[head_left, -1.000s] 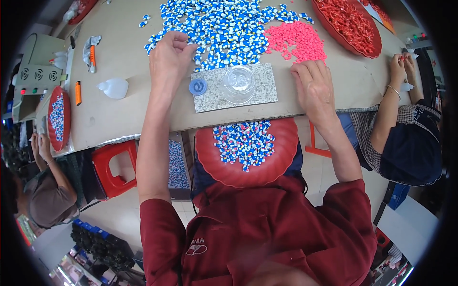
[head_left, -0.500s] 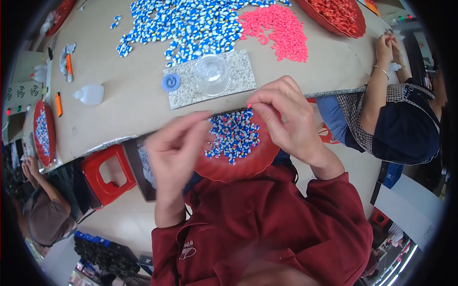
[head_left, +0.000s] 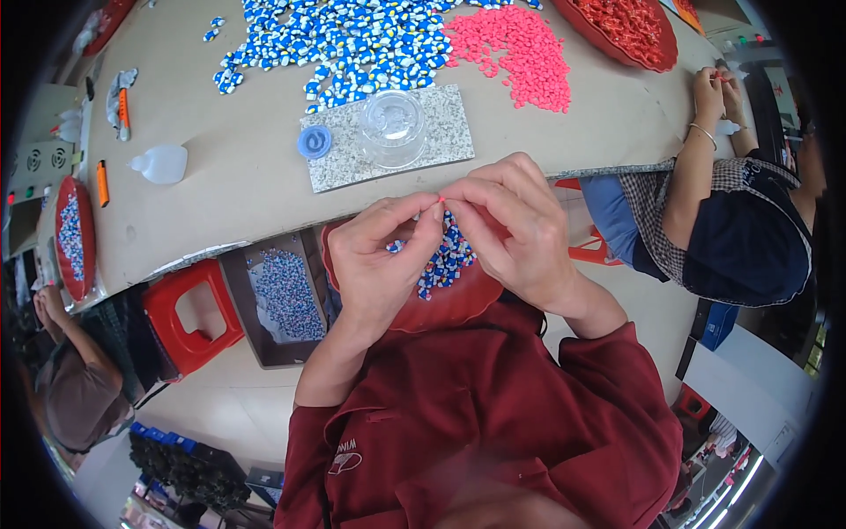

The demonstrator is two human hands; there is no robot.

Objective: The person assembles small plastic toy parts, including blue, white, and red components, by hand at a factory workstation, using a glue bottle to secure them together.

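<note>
Above the red scalloped plate [head_left: 458, 307], my two hands meet at the fingertips. A tiny pink piece [head_left: 441, 200] shows between them, pinched by the thumb and forefinger of my right hand [head_left: 524, 231]. The thumb and forefinger of my left hand [head_left: 388, 256] are closed against the same spot; whether they grip the pink piece or something else is hidden. Small blue-and-white pieces with pink bits [head_left: 449, 256] lie heaped in the plate, partly covered by my hands. Just beyond, a round clear container [head_left: 392, 132] and a blue round cap [head_left: 314, 142] rest on a speckled stone slab [head_left: 449, 132].
Blue-and-white pieces [head_left: 352, 44] and a pink pile [head_left: 529, 62] spread over the table [head_left: 238, 176]. A squeeze bottle [head_left: 162, 165] and orange cutter [head_left: 103, 183] lie left. A bin [head_left: 282, 300] and red stool [head_left: 189, 309] stand below. Co-workers [head_left: 731, 212] sit at both sides.
My left hand has moved right and inward, its fingertips now meeting those of my right hand. My right hand has shifted slightly left and down with the pink piece. The bin has come into fuller view.
</note>
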